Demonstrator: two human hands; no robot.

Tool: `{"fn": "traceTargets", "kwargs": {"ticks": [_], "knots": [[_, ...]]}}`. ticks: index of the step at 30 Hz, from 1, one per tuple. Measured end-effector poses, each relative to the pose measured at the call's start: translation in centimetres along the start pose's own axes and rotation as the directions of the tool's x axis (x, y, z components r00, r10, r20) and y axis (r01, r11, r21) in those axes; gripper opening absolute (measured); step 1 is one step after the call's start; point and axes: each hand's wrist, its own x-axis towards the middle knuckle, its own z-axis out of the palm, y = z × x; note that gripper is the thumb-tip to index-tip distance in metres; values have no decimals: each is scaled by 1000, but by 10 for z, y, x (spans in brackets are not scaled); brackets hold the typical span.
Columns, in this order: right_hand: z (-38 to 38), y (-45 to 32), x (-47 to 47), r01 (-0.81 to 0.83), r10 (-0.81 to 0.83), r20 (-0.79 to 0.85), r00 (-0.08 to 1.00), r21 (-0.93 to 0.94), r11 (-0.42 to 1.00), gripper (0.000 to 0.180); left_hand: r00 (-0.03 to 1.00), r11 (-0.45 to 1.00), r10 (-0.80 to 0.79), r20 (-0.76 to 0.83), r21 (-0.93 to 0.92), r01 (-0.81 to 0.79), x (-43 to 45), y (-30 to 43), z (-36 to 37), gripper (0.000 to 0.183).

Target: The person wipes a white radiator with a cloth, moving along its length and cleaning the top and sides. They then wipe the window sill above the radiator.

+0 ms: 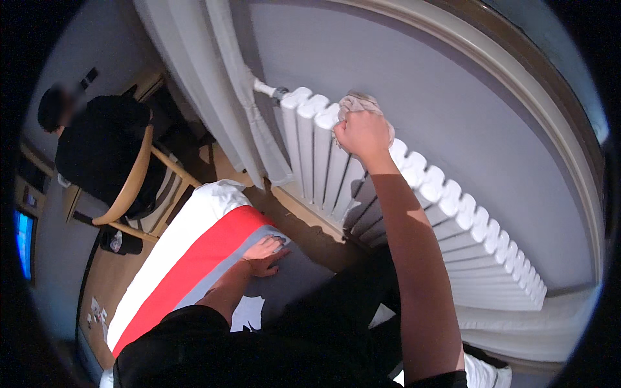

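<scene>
A white column radiator [451, 196] runs along the grey wall, its rounded tops facing up. On top of it, near the valve end, my right hand [366, 133] is closed on a crumpled light cloth [359, 102]. The cloth bulges out beyond my knuckles and touches the radiator's top. My left hand [264, 254] rests with spread fingers on the grey edge of a bed cover, beside the red band of a bed runner [208, 257] over white bedding [165, 252]. Nothing shows in that hand.
White curtains [194, 72] hang beside the radiator valve [280, 93]; more fabric lies at its far end. A person in black [102, 145] sits on a wooden chair [138, 179] at the left. A black bin [121, 241] stands behind the chair. Paper scraps [98, 313] lie on the floor.
</scene>
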Motion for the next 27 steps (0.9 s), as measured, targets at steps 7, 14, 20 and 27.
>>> {"fn": "traceTargets", "kwargs": {"ticks": [7,14,20,27], "knots": [[-47,45,-62,-69,67,-20,998,-62,996,29,1000,990,2,0,144,-2,6,10,-8,76],[-102,94,-126,-111,105,-102,989,-52,992,25,999,989,-22,26,148,18,6,20,-15,73],[-143,135,-183,-116,105,-165,981,-54,992,25,999,987,-31,19,158,27,4,15,-8,71],[-190,193,-235,-13,13,-164,986,5,1000,15,991,991,-72,111,122,58,20,14,-12,74]]}}
